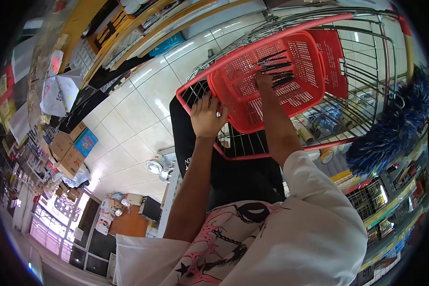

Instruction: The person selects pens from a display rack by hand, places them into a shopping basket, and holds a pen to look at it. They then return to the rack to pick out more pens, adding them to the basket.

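A red plastic basket (245, 119) with perforated walls sits inside a wire shopping cart with a red rail (291, 31). Several slim black pen-like sticks (282, 76) lie in the basket, roughly side by side. My right hand (263, 81) reaches down into the basket at the left ends of these sticks. Its fingers look drawn together, and what they hold is hidden. My left hand (207, 117) rests at the cart's near left corner, beside the basket rim, with its fingers spread over the edge. A small white spot shows near its thumb.
A blue fluffy duster (393, 128) hangs at the cart's right side. Stocked shelves (391, 224) line the right, and wooden shelving (114, 43) the upper left. Cardboard boxes (69, 152) stand left on the tiled floor (128, 119). A red sign (331, 64) adjoins the basket.
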A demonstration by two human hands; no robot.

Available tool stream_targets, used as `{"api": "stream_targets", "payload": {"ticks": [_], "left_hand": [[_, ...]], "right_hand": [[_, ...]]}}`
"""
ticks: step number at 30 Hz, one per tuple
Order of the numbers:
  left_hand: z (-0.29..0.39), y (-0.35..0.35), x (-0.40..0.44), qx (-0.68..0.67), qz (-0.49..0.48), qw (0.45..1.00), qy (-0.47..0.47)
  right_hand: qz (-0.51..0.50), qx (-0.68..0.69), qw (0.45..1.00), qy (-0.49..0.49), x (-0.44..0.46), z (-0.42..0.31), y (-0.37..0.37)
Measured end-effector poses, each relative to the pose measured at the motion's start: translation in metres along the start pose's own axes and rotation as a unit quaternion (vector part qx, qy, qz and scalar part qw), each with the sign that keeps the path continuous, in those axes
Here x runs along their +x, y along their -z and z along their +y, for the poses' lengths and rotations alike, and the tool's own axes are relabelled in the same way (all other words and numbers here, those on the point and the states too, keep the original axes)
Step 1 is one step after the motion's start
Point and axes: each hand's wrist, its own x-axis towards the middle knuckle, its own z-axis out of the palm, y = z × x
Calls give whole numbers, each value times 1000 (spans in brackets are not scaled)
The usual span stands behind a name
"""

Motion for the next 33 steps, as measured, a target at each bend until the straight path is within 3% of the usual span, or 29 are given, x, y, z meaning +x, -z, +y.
{"api": "stream_targets", "payload": {"ticks": [4,6,7,9,15,17,19,20,21,23,24,25,26,27,28,29,30,31,33], "left_hand": [[0,-1,1,5,7,1000,0],[0,-2,1,7,5,1000,-2],[1,-2,0,3,3,1000,2],[0,-3,-3,-1,1,1000,6],[-5,-7,-7,-6,32,999,-7],[-4,-4,-7,2,25,1000,-10],[-4,-1,-10,-5,48,999,-3],[-3,5,-9,-30,28,999,-9],[-5,9,-10,-51,12,999,-14],[-10,9,-15,-55,-4,998,-18],[-14,10,-15,-50,-5,998,-35],[-17,10,-17,-46,-9,998,-53],[-22,10,-20,-41,-39,996,-62],[-26,10,-19,-39,-71,994,-72],[-27,14,-14,-39,-44,996,-67],[-28,18,-10,-88,-132,985,-59],[-27,21,-4,-138,-221,964,-54],[-18,33,6,-142,-200,968,-51],[-1,55,21,-136,-211,962,-106]], "right_hand": [[32,-14,997,62,41,28,-14],[102,-119,971,178,92,54,-24],[103,-116,972,177,75,44,-19],[-8,-59,995,76,24,15,-2],[-83,21,995,50,-18,11,22],[-78,-47,985,146,-40,8,36],[-147,-48,965,211,-63,9,53],[-74,-93,948,295,-16,37,44],[-207,4,955,212,-63,24,63],[-250,-50,923,288,-106,22,91],[-198,-146,893,375,-83,33,98],[-92,-382,806,443,-126,13,121],[-46,-340,749,567,-117,23,128],[-79,-409,766,490,-143,11,143],[-105,-375,790,474,-138,23,154],[-132,-344,812,453,-131,23,161],[-127,-373,794,464,-170,6,174],[-121,-401,776,472,-229,-7,185],[-81,-422,743,513,-242,-7,191]]}}
